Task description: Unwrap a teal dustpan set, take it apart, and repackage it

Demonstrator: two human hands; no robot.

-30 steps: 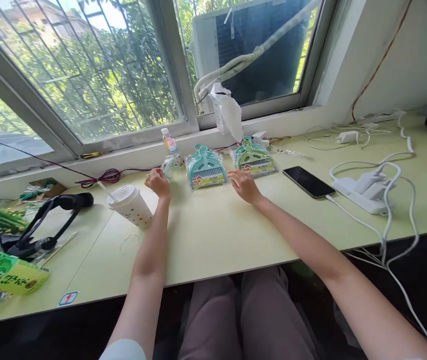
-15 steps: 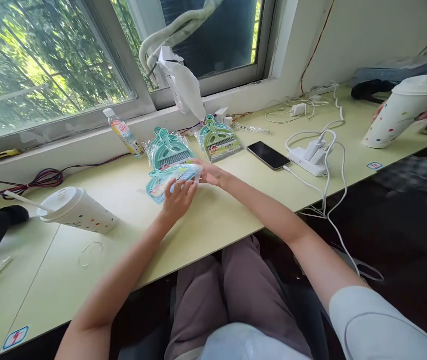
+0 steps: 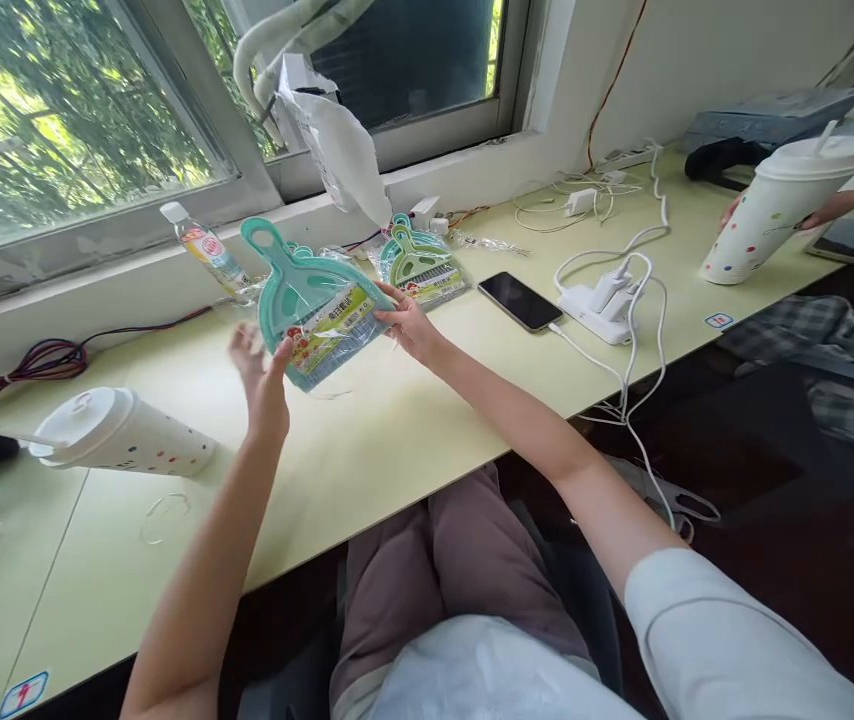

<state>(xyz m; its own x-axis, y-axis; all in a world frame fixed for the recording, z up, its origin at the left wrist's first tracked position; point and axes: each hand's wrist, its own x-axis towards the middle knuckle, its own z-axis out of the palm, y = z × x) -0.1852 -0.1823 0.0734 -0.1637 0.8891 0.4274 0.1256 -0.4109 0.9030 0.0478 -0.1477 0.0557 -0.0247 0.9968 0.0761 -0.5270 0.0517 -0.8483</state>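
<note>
1. Slipping to the counter (image 3: 367,455) is risked by the dustpan (image 3: 326,325) held above, its wrap (image 3: 356,300) probably slick: one edge is pinched by the right hand (image 3: 410,326), the other met by the splayed left hand (image 3: 266,385).
2. The cup (image 3: 138,435) could be tipped by leftward reaching.
3. Room is left between cup, phone (image 3: 519,300) and near edge.

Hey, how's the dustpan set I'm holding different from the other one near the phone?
The held dustpan set is tilted up in the right hand, while the other set rests on the table. The held set's dustpan is teal; the other set shows lime green in front of teal. Both are wrapped in clear plastic, with yellow printing showing.
</note>
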